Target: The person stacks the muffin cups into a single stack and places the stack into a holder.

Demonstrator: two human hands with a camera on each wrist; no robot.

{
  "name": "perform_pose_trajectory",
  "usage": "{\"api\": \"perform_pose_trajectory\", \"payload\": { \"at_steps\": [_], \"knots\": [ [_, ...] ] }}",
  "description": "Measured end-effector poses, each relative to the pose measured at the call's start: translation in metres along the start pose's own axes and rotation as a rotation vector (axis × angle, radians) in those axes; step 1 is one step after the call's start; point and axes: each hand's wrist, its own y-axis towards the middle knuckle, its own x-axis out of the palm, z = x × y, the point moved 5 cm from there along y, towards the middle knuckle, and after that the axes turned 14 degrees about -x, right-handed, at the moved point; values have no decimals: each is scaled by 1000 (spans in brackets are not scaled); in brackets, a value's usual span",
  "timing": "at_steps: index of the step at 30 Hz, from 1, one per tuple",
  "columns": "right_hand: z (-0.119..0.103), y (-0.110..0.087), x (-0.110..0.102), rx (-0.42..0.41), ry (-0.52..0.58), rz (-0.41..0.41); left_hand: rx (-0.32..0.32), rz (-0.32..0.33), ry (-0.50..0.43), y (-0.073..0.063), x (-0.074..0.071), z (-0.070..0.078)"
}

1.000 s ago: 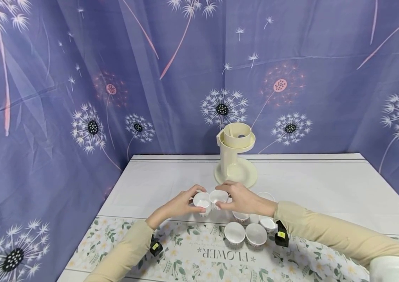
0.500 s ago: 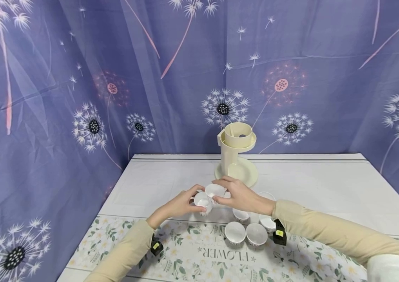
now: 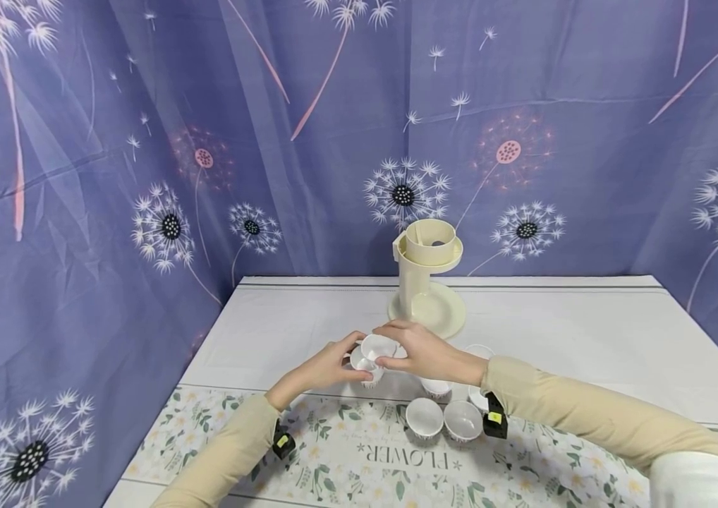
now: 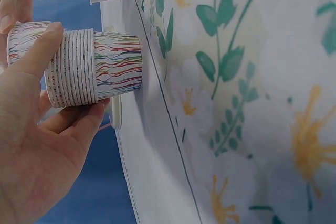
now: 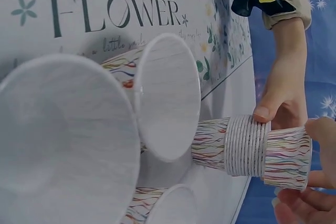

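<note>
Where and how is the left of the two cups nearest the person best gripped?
Probably pinch the left cup by its outer wall just below the rim, coming from the left or near side: the right cup and the cup behind crowd its other sides. It stands mouth up and tapers downward, so the wider rim should help stop it slipping.

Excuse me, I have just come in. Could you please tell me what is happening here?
A person holds a stack of paper cups in the left hand. The right hand holds a single cup at the open end of that stack; most of its patterned side shows, so it is not fully nested. Several other cups stand mouth up on the table, and a cream stand is behind the hands.
</note>
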Motion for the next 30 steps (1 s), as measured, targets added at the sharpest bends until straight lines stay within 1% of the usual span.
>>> {"api": "perform_pose_trajectory", "payload": {
  "at_steps": [5,8,13,19,24,30],
  "knots": [
    [-2,5,1,0,1,-29,5,7,5,0,-1,-1],
    [-4,11,3,-18,5,-37,-7,17,31,-1,-2,-1],
    [-6,19,6,-42,17,-58,-15,13,34,-1,-2,-2],
    [-5,20,10,-26,6,-85,-35,23,60,1,-2,-5],
    [-5,18,12,-21,-4,-103,-9,37,73,1,-2,-4],
    [-3,17,14,-8,-24,-119,-11,42,96,1,-3,-4]
  ]
}}
